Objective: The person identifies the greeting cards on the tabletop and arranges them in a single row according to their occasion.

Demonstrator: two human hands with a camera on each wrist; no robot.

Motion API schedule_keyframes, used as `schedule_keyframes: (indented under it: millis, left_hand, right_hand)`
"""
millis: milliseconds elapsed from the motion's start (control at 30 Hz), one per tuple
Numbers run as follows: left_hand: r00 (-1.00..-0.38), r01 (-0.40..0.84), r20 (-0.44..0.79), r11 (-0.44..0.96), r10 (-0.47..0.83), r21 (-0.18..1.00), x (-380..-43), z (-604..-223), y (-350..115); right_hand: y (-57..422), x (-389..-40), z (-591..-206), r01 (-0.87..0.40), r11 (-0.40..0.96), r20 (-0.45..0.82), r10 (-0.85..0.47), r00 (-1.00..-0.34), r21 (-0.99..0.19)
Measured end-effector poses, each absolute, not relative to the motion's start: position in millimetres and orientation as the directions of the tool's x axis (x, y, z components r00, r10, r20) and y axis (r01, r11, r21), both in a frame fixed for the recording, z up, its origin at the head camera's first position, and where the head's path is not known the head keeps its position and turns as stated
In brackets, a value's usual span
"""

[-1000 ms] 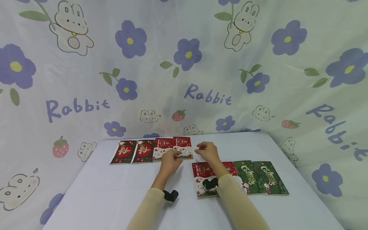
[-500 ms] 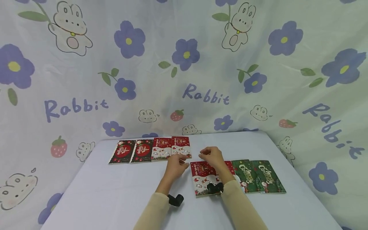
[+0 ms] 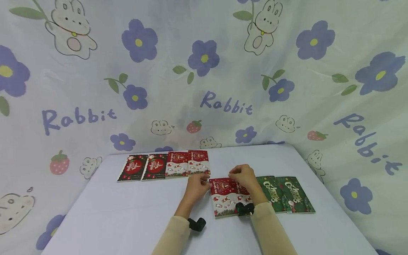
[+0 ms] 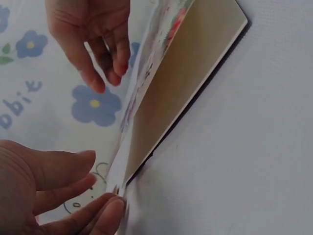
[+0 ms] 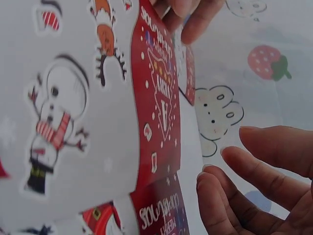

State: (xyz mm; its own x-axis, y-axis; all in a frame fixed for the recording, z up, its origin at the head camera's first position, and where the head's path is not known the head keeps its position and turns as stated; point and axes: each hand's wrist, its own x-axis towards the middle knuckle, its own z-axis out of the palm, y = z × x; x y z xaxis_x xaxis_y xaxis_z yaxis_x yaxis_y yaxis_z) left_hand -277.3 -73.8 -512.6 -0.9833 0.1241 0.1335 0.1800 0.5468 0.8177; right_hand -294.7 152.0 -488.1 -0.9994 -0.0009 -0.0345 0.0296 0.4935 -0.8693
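My left hand point(image 3: 196, 187) is at the upper left corner of a red and white Christmas booklet point(image 3: 223, 200). In the left wrist view its fingertips point(image 4: 113, 208) are right at the booklet's corner, with the thumb standing apart. My right hand point(image 3: 247, 179) hovers by the top edge of the front row, holding nothing, its fingers point(image 5: 215, 181) loosely bent. A second red booklet point(image 5: 159, 210) lies against the first one, partly hidden behind the right hand and wrist. Further right lie two green Christmas booklets point(image 3: 294, 194), overlapping each other.
Along the table's back lies another row: two dark booklets with red ovals point(image 3: 132, 168) and two red and white ones point(image 3: 198, 162). A white cloth covers the table point(image 3: 127, 216). Behind it hangs a rabbit and flower printed curtain point(image 3: 178, 85). Small black cameras point(image 3: 197, 224) sit on both wrists.
My left hand has drawn back from the back row's rightmost red booklet to the front red booklet's corner. My right hand has moved slightly right and nearer. The booklets lie as before.
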Motion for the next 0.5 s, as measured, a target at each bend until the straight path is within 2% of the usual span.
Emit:
schedule_keyframes:
  millis: [500]
  left_hand:
    - [-0.986, 0.162, 0.116, 0.514, 0.121, 0.843, -279.6, -518.7, -71.7]
  right_hand:
    - [155.8, -295.3, -492.3, 0.036, 0.621, -0.023, 0.029, -0.999, -0.783]
